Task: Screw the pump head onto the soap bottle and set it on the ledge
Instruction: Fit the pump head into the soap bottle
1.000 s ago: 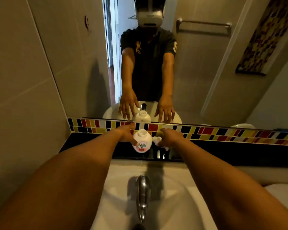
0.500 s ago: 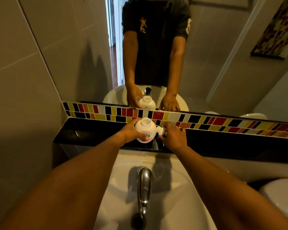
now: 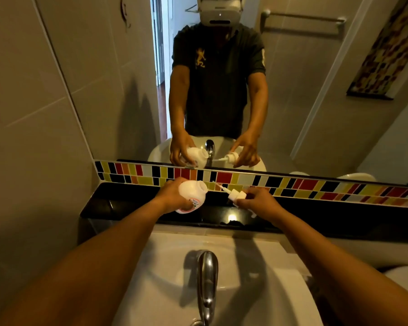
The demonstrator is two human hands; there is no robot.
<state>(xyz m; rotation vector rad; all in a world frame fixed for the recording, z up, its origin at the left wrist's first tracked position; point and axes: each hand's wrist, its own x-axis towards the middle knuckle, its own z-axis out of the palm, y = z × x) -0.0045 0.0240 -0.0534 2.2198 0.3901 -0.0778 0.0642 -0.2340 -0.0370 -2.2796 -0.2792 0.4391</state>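
Note:
A round white soap bottle [image 3: 193, 193] with a red-and-white label is held in my left hand [image 3: 172, 196], lifted above the black ledge [image 3: 118, 203] and tilted so its open neck points right. My right hand [image 3: 257, 202] grips the white pump head [image 3: 236, 196], whose thin dip tube points left toward the bottle's mouth. A small gap separates the tube tip from the neck. Both hands hover over the ledge behind the sink.
A white sink basin [image 3: 165, 262] with a chrome faucet [image 3: 206, 276] lies below my arms. A band of coloured mosaic tiles [image 3: 304, 184] runs along the ledge under a large mirror [image 3: 292, 102]. Beige tiled wall [image 3: 33, 114] stands at left.
The bottle has been lifted off the ledge and tipped to the right. My right hand has picked up the pump head and moved apart from the bottle.

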